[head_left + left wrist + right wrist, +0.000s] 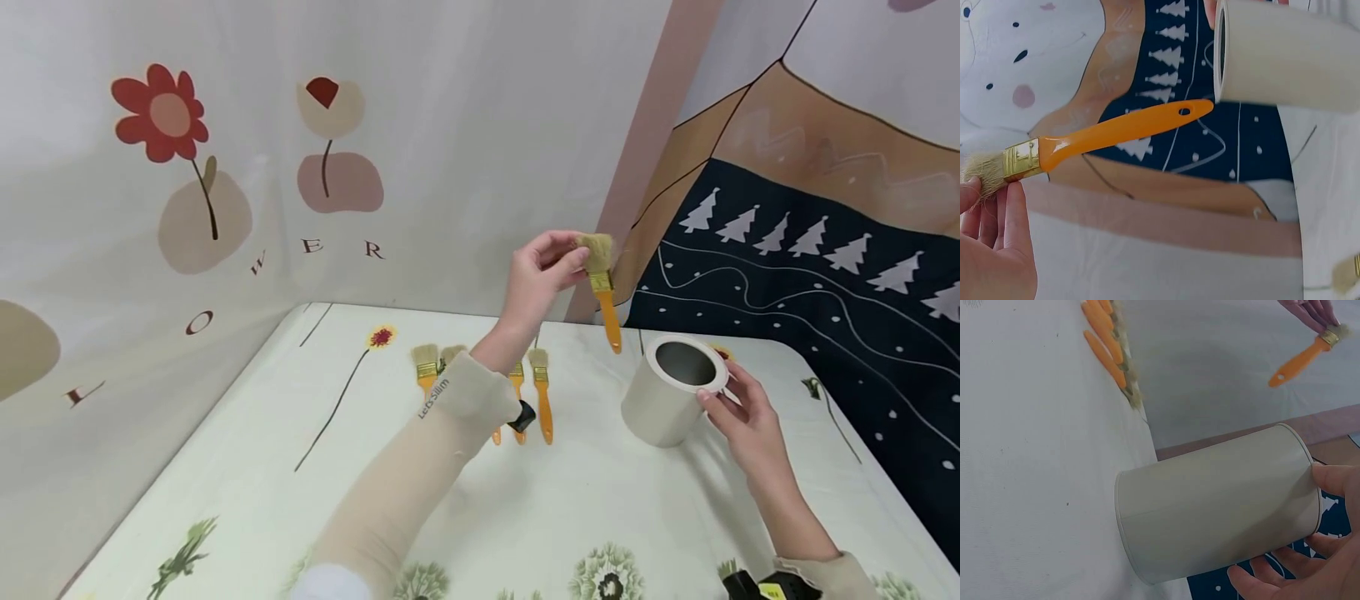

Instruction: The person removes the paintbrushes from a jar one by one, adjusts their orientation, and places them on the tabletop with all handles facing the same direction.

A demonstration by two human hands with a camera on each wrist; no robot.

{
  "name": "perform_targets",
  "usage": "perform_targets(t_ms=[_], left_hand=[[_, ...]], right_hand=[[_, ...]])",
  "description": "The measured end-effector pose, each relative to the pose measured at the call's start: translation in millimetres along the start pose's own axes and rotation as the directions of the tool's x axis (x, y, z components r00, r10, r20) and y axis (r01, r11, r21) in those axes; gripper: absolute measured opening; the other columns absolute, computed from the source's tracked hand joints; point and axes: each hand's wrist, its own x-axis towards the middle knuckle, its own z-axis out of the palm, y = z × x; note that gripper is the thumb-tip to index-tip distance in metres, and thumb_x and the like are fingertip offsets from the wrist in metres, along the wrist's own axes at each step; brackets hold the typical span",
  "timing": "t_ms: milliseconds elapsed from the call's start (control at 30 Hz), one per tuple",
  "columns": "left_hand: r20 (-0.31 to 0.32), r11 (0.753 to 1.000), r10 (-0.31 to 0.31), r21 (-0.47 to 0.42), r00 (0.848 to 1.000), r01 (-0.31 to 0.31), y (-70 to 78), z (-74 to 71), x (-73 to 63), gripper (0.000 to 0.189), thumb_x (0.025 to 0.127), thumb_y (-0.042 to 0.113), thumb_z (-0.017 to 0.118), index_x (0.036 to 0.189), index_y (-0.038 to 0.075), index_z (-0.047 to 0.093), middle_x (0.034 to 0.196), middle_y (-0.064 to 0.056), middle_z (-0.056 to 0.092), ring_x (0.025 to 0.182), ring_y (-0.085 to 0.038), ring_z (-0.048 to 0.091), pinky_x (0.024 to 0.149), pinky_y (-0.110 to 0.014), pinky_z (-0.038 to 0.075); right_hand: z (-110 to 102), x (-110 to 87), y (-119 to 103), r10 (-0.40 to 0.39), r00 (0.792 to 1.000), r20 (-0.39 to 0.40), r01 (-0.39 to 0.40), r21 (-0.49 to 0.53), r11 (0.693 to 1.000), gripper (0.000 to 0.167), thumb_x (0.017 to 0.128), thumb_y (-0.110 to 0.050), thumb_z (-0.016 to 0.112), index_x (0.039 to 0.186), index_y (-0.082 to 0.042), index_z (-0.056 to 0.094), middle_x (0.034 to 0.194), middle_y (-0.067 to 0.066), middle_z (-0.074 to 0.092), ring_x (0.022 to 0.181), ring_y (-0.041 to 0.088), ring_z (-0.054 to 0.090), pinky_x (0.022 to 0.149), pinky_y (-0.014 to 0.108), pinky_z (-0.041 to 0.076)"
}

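A paintbrush (606, 304) with an orange handle and gold ferrule hangs handle-down from my left hand (543, 271), which pinches it by the pale bristles. In the left wrist view the tip of its orange handle (1147, 124) comes close to the rim of the canister. That beige canister (660, 408), cylindrical and open at the top with a dark hollow inside, is at the right of the table. My right hand (750, 412) grips its rim from the right, thumb and fingers around the upper edge, as the right wrist view also shows.
Several more orange-handled paintbrushes (543, 400) lie in a row at the table's back middle, partly hidden behind my left forearm. The table has a white flowered cloth (345, 500). Behind it hangs a printed curtain (450, 125), with a dark tree-patterned cloth (825, 283) at right.
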Motion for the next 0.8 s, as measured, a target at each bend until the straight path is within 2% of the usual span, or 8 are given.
perform_targets(t_ms=[100, 133, 400, 533, 633, 800], left_hand=[[-0.033, 1.000, -0.002, -0.006, 0.999, 0.001, -0.9, -13.2, 1.1, 0.024, 0.095, 0.006, 0.066, 0.116, -0.002, 0.065, 0.113, -0.019, 0.070, 0.092, -0.011, 0.069, 0.089, -0.034, 0.061], [-0.044, 1.000, -0.004, -0.008, 0.999, 0.004, -1.6, -18.0, 1.3, 0.023, 0.094, 0.006, 0.067, 0.116, -0.002, 0.065, 0.111, -0.018, 0.070, 0.092, -0.011, 0.069, 0.088, -0.034, 0.061], [-0.107, 0.998, -0.053, 0.014, 0.993, 0.055, 2.6, -57.0, -0.7, 0.024, 0.095, 0.007, 0.066, 0.117, -0.003, 0.063, 0.104, -0.007, 0.069, 0.090, -0.011, 0.069, 0.088, -0.034, 0.061], [-0.148, 0.997, -0.072, 0.026, 0.986, 0.077, 7.1, -80.4, -1.8, 0.021, 0.095, 0.007, 0.066, 0.116, 0.001, 0.064, 0.099, -0.002, 0.070, 0.087, -0.009, 0.070, 0.086, -0.031, 0.062], [-0.176, 0.995, -0.084, 0.046, 0.981, 0.093, 7.9, -98.8, -4.2, 0.019, 0.096, 0.009, 0.066, 0.114, 0.005, 0.064, 0.096, 0.002, 0.070, 0.086, -0.008, 0.070, 0.085, -0.028, 0.062], [-0.225, 0.983, -0.096, 0.129, 0.970, 0.127, 1.1, -130.1, -11.0, 0.022, 0.097, 0.013, 0.065, 0.117, 0.006, 0.063, 0.093, 0.007, 0.069, 0.085, -0.006, 0.069, 0.082, -0.024, 0.061]], right_hand=[[0, 0.3, 0, 0.002, 1.000, 0.005, -0.002, 0.010, 1.000, 0.078, 0.100, -0.036, 0.059, 0.161, -0.020, 0.013, 0.164, 0.022, 0.020, 0.123, -0.002, 0.046, 0.078, -0.003, 0.045], [1, 0.4, 0, -0.001, 1.000, 0.006, 0.001, 0.014, 1.000, 0.078, 0.100, -0.036, 0.059, 0.161, -0.020, 0.014, 0.164, 0.023, 0.021, 0.119, -0.007, 0.045, 0.078, -0.003, 0.045], [0, 1.5, 0, -0.004, 1.000, 0.004, 0.004, 0.004, 1.000, 0.077, 0.100, -0.037, 0.059, 0.161, -0.023, 0.015, 0.164, 0.022, 0.021, 0.121, -0.003, 0.046, 0.078, -0.003, 0.045], [1, 2.1, -1, 0.004, 1.000, 0.006, -0.004, -0.007, 1.000, 0.076, 0.100, -0.038, 0.058, 0.161, -0.025, 0.014, 0.165, 0.021, 0.021, 0.134, 0.011, 0.047, 0.078, -0.004, 0.044], [1, 2.3, -2, 0.016, 1.000, 0.009, -0.016, -0.013, 1.000, 0.076, 0.100, -0.039, 0.057, 0.161, -0.026, 0.012, 0.165, 0.020, 0.020, 0.144, 0.025, 0.040, 0.078, -0.005, 0.043], [0, 0.3, -2, 0.042, 0.999, 0.003, -0.042, -0.020, 0.999, 0.077, 0.100, -0.040, 0.057, 0.161, -0.027, 0.011, 0.166, 0.018, 0.019, 0.146, 0.031, 0.037, 0.076, -0.005, 0.043]])
